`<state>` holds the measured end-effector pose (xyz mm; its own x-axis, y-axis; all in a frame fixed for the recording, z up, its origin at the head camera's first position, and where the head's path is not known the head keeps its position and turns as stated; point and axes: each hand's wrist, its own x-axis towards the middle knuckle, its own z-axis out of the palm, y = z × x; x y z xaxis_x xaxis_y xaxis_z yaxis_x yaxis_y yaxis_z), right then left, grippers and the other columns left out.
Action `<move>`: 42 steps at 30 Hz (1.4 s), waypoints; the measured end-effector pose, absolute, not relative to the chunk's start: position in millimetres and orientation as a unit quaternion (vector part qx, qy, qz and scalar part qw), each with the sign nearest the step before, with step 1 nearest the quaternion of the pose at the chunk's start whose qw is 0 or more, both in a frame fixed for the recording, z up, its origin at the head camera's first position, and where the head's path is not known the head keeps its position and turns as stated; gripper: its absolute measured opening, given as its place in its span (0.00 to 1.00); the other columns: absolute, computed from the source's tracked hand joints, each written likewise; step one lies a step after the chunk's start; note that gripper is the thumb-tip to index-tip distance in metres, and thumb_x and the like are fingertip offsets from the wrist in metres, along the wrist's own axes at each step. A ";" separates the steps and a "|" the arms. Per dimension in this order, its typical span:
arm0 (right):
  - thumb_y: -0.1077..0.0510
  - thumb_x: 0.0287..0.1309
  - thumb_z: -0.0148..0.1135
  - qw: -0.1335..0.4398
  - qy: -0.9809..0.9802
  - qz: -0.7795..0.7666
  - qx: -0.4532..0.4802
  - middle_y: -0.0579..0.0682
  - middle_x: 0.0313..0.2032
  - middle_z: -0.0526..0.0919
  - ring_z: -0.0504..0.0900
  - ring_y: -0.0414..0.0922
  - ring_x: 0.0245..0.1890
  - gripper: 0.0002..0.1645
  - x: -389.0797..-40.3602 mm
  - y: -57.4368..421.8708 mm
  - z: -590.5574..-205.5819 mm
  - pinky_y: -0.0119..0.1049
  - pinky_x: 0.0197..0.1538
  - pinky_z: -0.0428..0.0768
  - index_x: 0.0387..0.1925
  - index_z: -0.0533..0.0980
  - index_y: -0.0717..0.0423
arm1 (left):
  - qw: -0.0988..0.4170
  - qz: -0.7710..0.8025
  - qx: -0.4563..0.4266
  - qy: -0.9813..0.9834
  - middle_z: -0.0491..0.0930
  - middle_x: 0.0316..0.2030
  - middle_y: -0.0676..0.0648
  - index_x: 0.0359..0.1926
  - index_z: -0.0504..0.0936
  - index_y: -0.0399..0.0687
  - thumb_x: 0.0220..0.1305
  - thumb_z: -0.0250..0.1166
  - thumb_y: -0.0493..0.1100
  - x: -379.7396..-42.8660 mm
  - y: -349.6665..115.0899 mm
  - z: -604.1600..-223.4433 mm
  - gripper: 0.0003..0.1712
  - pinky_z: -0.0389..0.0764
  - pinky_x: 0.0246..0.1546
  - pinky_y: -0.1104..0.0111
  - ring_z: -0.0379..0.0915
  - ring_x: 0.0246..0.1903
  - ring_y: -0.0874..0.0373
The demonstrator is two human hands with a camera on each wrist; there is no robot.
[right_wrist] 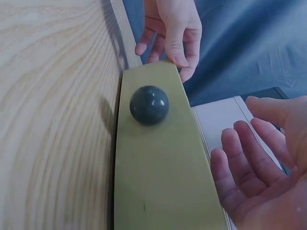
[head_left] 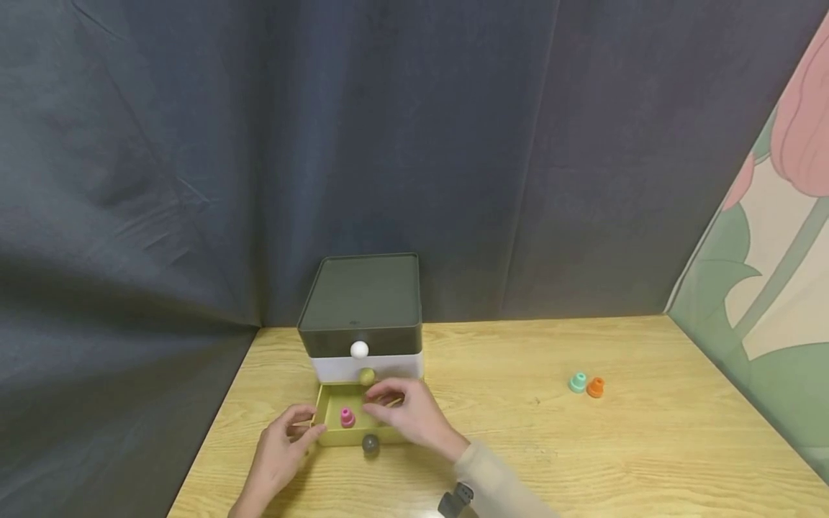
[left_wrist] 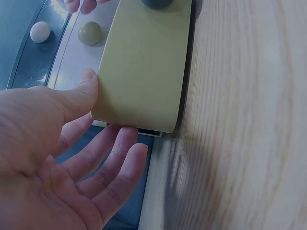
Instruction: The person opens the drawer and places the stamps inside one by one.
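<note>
A yellow-green drawer (head_left: 330, 437) with a dark round knob (right_wrist: 149, 105) stands pulled out at the bottom of a small drawer cabinet (head_left: 365, 342). Inside it, toward the left, sits a small pink stepped cone-shaped piece (head_left: 347, 418). My left hand (head_left: 280, 450) holds the drawer's front left corner, thumb at the upper edge and fingers along the side. Over the drawer's right part hovers my right hand (head_left: 411, 414), its fingers loosely bent. The right wrist view shows nothing between those fingers (right_wrist: 244, 158).
Above the pulled-out drawer are a white drawer (head_left: 337, 368) with a yellow-green knob and a dark top drawer with a white knob (head_left: 359, 350). A mint cone piece (head_left: 578, 382) and an orange one (head_left: 596, 388) stand on the wooden table (head_left: 505, 432) to the right. Dark curtains (head_left: 401, 144) hang behind.
</note>
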<state>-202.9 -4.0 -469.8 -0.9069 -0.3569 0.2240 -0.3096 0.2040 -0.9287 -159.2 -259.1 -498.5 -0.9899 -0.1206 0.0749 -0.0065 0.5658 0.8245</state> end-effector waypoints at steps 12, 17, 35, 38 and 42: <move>0.56 0.63 0.76 -0.003 0.788 -0.580 -0.205 0.51 0.42 0.92 0.87 0.37 0.39 0.10 -200.0 37.7 -465.8 0.30 0.44 0.86 0.44 0.89 0.54 | 0.062 -0.479 0.031 -0.875 0.88 0.55 0.38 0.63 0.85 0.44 0.66 0.76 0.41 -159.9 -259.9 -502.4 0.25 0.83 0.46 0.71 0.85 0.45 0.56; 0.57 0.64 0.75 -0.008 0.792 -0.582 -0.185 0.50 0.43 0.92 0.88 0.40 0.41 0.08 -198.1 56.1 -467.6 0.31 0.44 0.87 0.43 0.89 0.52 | 0.054 -0.493 0.027 -0.868 0.86 0.57 0.35 0.66 0.82 0.40 0.67 0.75 0.41 -160.5 -261.6 -502.7 0.28 0.84 0.40 0.72 0.85 0.47 0.51; 0.56 0.67 0.72 -0.066 0.831 -0.548 -0.072 0.50 0.50 0.91 0.89 0.43 0.45 0.12 -196.3 126.7 -478.2 0.31 0.48 0.85 0.50 0.88 0.53 | 0.035 -0.497 0.030 -0.867 0.85 0.59 0.35 0.72 0.77 0.39 0.69 0.73 0.41 -160.7 -261.0 -504.9 0.33 0.83 0.41 0.72 0.84 0.50 0.48; 0.57 0.69 0.71 -0.081 0.845 -0.525 -0.064 0.51 0.52 0.91 0.89 0.45 0.46 0.12 -196.3 141.4 -478.8 0.32 0.48 0.85 0.52 0.87 0.53 | 0.035 -0.495 0.029 -0.868 0.85 0.59 0.35 0.72 0.77 0.39 0.69 0.73 0.42 -160.6 -261.3 -504.7 0.33 0.83 0.42 0.72 0.84 0.51 0.48; 0.55 0.70 0.69 -0.098 0.860 -0.498 -0.052 0.53 0.54 0.91 0.90 0.48 0.47 0.14 -195.5 166.0 -481.3 0.31 0.48 0.86 0.54 0.87 0.53 | 0.038 -0.499 0.026 -0.865 0.85 0.58 0.34 0.71 0.78 0.39 0.69 0.73 0.41 -161.4 -260.8 -505.0 0.33 0.83 0.40 0.72 0.84 0.50 0.48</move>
<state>-195.5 166.0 -481.3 -0.9755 0.0080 0.2198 -0.1866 0.4990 -0.8463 -161.4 -260.8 -505.0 -0.9959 -0.0818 0.0395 -0.0067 0.4998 0.8661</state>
